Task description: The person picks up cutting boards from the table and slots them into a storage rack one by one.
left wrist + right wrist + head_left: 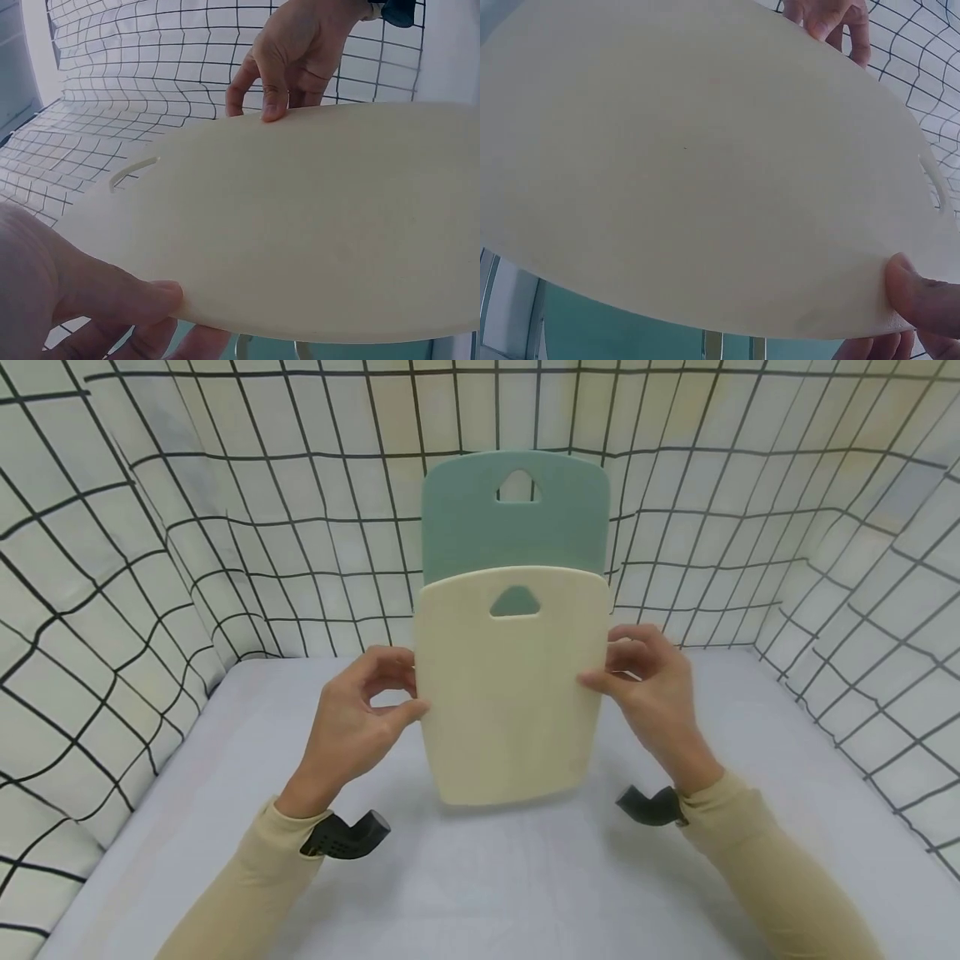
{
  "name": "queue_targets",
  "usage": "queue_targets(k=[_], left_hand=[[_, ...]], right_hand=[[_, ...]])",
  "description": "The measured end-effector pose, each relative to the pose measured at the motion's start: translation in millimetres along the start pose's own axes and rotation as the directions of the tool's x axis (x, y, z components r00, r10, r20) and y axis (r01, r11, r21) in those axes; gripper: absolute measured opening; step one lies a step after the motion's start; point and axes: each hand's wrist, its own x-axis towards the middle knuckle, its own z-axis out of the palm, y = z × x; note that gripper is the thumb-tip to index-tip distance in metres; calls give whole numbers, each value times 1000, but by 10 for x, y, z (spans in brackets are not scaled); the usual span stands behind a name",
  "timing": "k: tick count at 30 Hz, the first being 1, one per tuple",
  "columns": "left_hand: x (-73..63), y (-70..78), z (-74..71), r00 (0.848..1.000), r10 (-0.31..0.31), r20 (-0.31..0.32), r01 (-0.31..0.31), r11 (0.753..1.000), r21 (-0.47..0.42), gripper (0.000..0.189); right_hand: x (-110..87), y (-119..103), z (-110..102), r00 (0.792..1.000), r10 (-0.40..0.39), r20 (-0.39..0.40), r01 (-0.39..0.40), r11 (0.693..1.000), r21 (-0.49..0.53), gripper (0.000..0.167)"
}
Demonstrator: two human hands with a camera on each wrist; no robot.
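Observation:
A cream cutting board (513, 727) stands nearly upright in the middle of the head view, its handle slot at the top. My left hand (352, 722) pinches its left edge, thumb on the near face and fingers behind. On the opposite edge, my right hand (652, 693) holds it the same way. Behind it rises a green cutting board (465, 518), its lower part hidden by the cream one. The right wrist view shows narrow metallic strips (713, 345) between the two boards; what they belong to is mostly hidden.
A white tabletop (480, 893) spreads beneath the boards and hands. White walls with a black grid (300, 527) enclose the back and both sides. Black wrist-worn devices (348, 837) sit at both cuffs.

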Motion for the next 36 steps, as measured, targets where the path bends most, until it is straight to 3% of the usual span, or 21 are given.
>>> queue_targets(k=[11, 29, 36], left_hand=[[-16, -1, -114, 999, -7, -52, 8, 1000, 26, 44], [-57, 19, -315, 995, -64, -81, 65, 998, 9, 43], [-53, 12, -402, 994, -50, -98, 53, 998, 31, 43]], right_hand=[[55, -13, 126, 999, -42, 18, 41, 998, 43, 43], [81, -100, 333, 999, -33, 35, 30, 995, 91, 47], [111, -152, 420, 999, -36, 29, 33, 993, 112, 47]])
